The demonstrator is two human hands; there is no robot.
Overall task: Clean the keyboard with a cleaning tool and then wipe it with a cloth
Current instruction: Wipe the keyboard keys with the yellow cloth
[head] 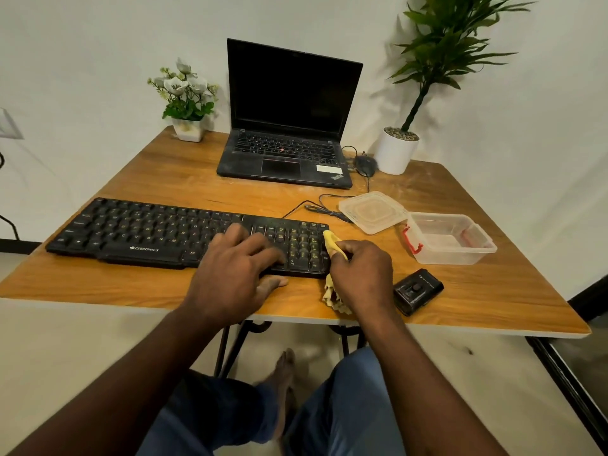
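Our left hand [237, 268] lies flat on the Zebronics keyboard [131, 232]. Its fingers are spread and relaxed over the keys, its thumb is on the table [477, 301], and it grips nothing. Our right hand [360, 274], just to its right, curls its fingers round a yellow wad [331, 240]. The wad touches the keyboard's right end at the number pad. We cannot tell whether it is gel or cloth.

Hazards, as we judge them:
- If the left hand lifts, the keyboard may slide under the stroke.
- A hard drag may snag a keycap.
- The wad's loose tail below the right hand may catch the table edge.
- The small black device [418, 291] just right of the right hand may be knocked.

The wad is soft, crumpled and matte. The keycaps are hard black plastic, low and closely set. The table is smooth wood-grain laminate. Beyond the right hand sit a clear rigid tub [450, 238] with a red clip and its separate square lid [371, 212]. Farther off stands a dusty open ThinkPad laptop [289, 126].
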